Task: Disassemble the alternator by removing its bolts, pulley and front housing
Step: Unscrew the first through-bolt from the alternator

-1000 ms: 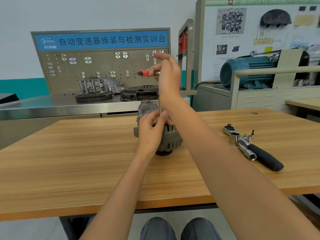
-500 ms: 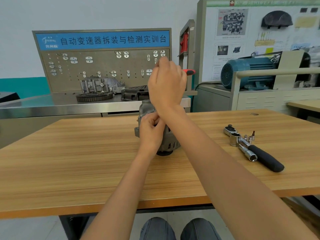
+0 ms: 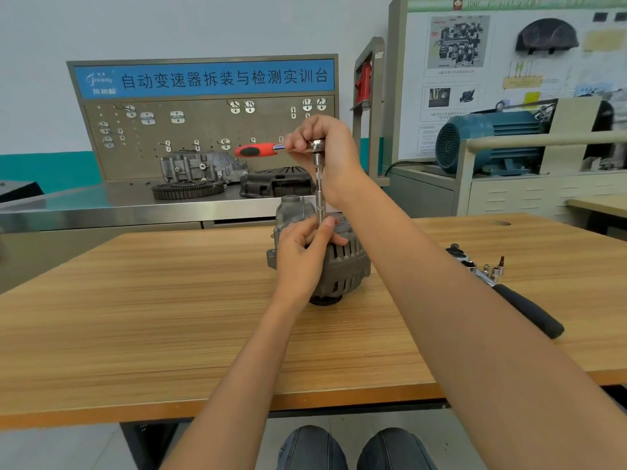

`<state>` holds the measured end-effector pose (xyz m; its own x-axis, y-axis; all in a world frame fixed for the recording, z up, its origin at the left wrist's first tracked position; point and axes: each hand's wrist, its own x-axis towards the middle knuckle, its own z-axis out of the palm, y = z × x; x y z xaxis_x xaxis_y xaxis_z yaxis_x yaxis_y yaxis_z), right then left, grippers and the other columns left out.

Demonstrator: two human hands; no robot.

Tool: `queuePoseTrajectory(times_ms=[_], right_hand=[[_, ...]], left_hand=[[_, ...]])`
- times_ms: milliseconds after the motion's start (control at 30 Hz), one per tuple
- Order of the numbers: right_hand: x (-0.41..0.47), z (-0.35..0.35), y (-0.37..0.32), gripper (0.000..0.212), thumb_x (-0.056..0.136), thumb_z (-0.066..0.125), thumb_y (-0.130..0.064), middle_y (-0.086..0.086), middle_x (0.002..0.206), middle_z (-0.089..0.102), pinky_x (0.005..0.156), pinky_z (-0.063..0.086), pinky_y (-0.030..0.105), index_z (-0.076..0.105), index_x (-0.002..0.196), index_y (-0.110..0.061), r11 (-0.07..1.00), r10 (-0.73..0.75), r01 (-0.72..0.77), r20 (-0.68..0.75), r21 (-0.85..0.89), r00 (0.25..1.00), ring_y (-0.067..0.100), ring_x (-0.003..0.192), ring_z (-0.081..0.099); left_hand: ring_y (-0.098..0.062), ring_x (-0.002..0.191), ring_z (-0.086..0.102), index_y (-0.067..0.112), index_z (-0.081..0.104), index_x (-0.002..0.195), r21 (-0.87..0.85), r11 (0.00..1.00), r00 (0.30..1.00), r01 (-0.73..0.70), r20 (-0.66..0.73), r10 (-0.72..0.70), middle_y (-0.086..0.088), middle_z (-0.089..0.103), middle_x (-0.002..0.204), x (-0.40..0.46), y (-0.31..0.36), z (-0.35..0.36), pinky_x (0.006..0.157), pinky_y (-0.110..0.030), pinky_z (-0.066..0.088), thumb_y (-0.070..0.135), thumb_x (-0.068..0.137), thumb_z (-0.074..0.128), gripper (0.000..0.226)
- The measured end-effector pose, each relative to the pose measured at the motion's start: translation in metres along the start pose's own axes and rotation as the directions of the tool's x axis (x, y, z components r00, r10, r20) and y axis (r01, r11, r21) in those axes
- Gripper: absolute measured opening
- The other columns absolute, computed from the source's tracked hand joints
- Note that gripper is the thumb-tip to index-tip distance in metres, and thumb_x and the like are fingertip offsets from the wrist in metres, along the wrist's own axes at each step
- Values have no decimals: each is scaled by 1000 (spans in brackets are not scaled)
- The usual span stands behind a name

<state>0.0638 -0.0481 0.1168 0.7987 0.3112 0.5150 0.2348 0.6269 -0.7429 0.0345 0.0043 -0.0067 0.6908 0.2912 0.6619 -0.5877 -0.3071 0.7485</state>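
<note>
Two hands: right hand (image 3: 327,154) grips one red-handled ratchet (image 3: 258,150), left hand (image 3: 302,249) pinches its extension (image 3: 319,195) atop one alternator (image 3: 342,262).

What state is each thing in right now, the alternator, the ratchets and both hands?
alternator: on the table, housing still on
red-handled ratchet: handle level, extension upright on the alternator
right hand: grips the ratchet head
left hand: fingers pinch the extension's lower end
black-handled ratchet: lying untouched on the table

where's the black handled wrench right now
In the head view, the black-handled wrench lies on the wooden table to the person's right, beside loose sockets, untouched, right of the alternator.
</note>
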Motion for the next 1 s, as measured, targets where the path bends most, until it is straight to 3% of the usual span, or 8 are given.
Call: queuePoseTrajectory(times_ms=[167,267,400,500,567,700,800,1000], right_hand=[[1,-2,3,36,80,28,14,3,44,47,63,47,25,45,56,-7,998,-50,46,-100,-44,994,18,56,50],[-2,1,11,35,86,36,9,0,57,49,55,42,10,49,59,-9,924,-255,177,-201,-338,946,3,53,50],[-11,5,32,23,93,39,-6,2,71,53,67,38,24,57,79,-7,406,-653,299,-45,-863,756,13,67,45],[-7,2,35,21,94,40,-13,-2,74,49,83,35,30,59,87,-8,119,-733,184,39,-976,679,15,75,45],[-5,1,32,24,94,38,-12,-2,67,45,76,38,32,53,77,-8,203,-695,212,11,-956,719,16,70,44],[-1,4,24,31,90,36,-2,3,59,43,60,34,29,44,61,-7,672,-465,251,-134,-696,875,15,62,42],[3,4,9,36,85,33,8,-2,45,47,57,38,21,43,55,-9,946,-142,93,-139,-311,980,12,52,49],[0,-2,3,35,82,30,11,4,49,47,66,47,26,43,57,-8,1000,-3,4,-50,10,999,16,56,52]], left_hand=[[-9,66,58,31,61,62,56,998,999,-24,-33,26,15,63,57,1,0,2,88,-53,44,21,95,55,35],[0,60,47,31,57,56,63,997,998,-39,-52,42,15,55,52,1,-2,4,71,-40,37,14,94,55,41],[-11,56,29,21,32,49,27,995,987,96,-130,-92,12,32,46,4,-8,5,55,-32,24,-2,85,55,48],[-6,52,25,28,29,44,28,991,984,131,-124,-127,13,28,42,5,-8,6,54,-28,20,-6,83,53,56],[-10,58,32,25,34,48,16,993,988,116,-105,-114,9,33,47,5,-8,6,59,-31,24,-1,84,55,49],[-30,84,56,7,59,72,0,998,997,66,-29,-66,-5,62,63,4,-6,3,85,-48,40,15,94,53,24],[-8,72,58,22,62,73,25,999,999,30,17,-30,13,65,61,1,1,1,89,-47,41,23,97,49,28],[-18,78,62,16,64,70,66,997,1000,-31,-1,31,9,64,62,2,0,1,94,-52,41,21,97,50,31]])
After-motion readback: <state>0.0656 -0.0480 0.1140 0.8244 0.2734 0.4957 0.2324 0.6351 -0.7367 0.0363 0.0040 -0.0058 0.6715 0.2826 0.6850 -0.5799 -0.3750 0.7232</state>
